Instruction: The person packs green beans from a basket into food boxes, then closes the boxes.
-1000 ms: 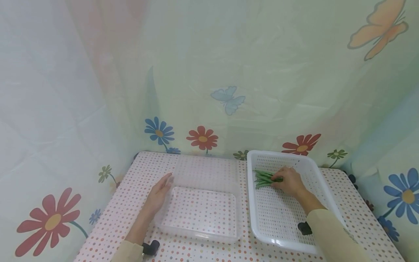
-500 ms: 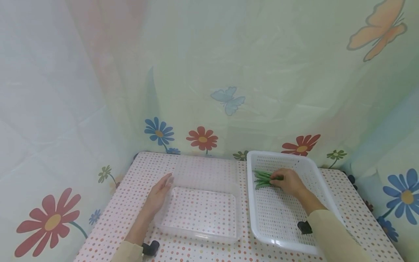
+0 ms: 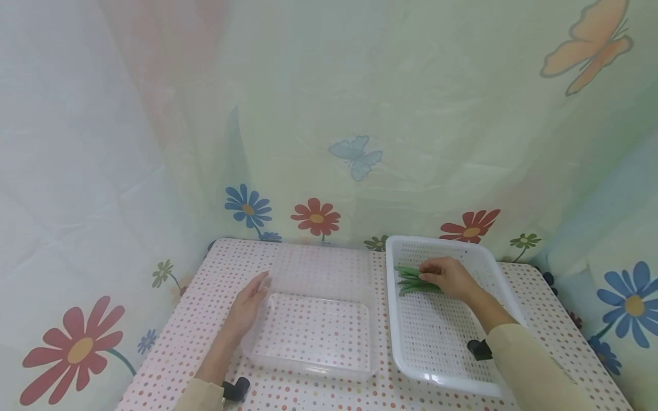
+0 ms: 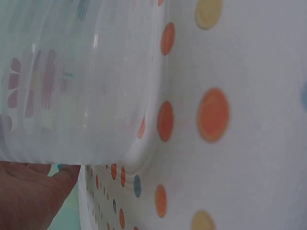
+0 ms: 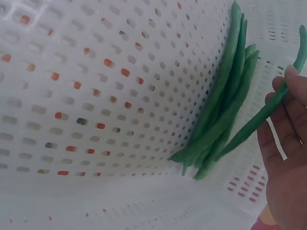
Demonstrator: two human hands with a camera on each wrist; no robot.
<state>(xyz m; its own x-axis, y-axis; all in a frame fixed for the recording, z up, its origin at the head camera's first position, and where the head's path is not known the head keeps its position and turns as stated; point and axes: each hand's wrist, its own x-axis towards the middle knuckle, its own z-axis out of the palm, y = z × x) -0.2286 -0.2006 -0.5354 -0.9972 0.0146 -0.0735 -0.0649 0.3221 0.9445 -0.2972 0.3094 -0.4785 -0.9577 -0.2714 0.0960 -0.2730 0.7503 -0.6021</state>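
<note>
In the head view, my right hand [image 3: 448, 276] is inside the white perforated basket [image 3: 393, 325], over a small bunch of green beans [image 3: 408, 283] by its left wall. The right wrist view shows thumb and fingers pinching one green bean [image 5: 256, 118], which slants up from the lower end of the bunch. The other beans lie side by side on the basket floor. My left hand [image 3: 248, 307], fingers extended, rests along the left side of a clear plastic container [image 3: 308, 371]. Up close in the left wrist view, it is right at the container's wall [image 4: 72, 110].
A translucent flat panel [image 3: 324, 268], like a lid, lies behind the container. The basket stands to the container's right with a narrow strip of dotted tablecloth [image 3: 382, 319] between them. A flower-printed curtain [image 3: 308, 171] rises behind the table.
My right hand has shifted slightly left and up over the bunch, a bean between its fingers. My left hand and the container have kept their places.
</note>
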